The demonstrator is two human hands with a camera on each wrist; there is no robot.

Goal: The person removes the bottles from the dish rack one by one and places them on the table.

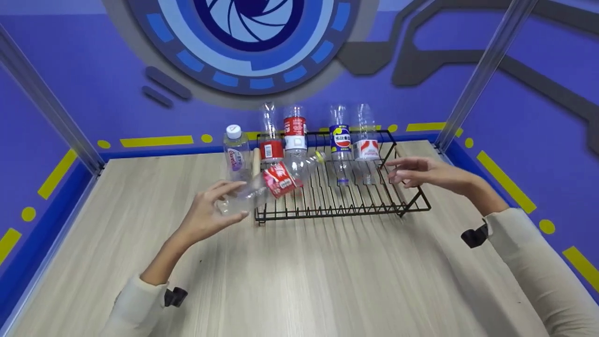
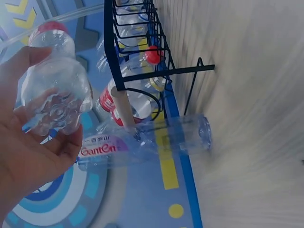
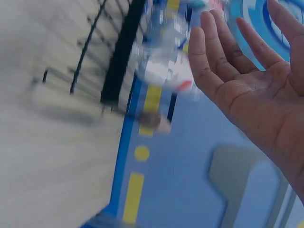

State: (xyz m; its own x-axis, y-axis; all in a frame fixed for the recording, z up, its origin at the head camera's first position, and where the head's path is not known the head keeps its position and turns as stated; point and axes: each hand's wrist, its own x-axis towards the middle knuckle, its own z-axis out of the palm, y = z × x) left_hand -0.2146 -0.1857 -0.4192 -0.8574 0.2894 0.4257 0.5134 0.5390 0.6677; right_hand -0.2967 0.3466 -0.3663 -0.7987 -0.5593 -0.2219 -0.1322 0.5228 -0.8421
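Observation:
My left hand grips the base end of a clear plastic bottle with a red label and a yellow cap. The bottle is tilted above the left part of a black wire rack, its cap end up and to the right. In the left wrist view, fingers and thumb curl round the bottle's clear base. My right hand hovers by the rack's right end, fingers loosely extended. The right wrist view shows that palm holding nothing.
In the rack lean a blue-labelled bottle, a red-and-white-labelled bottle and two red-labelled bottles, bases up. An upright Ganten bottle with a white cap stands left of the rack. A blue patterned wall rises behind the wooden table.

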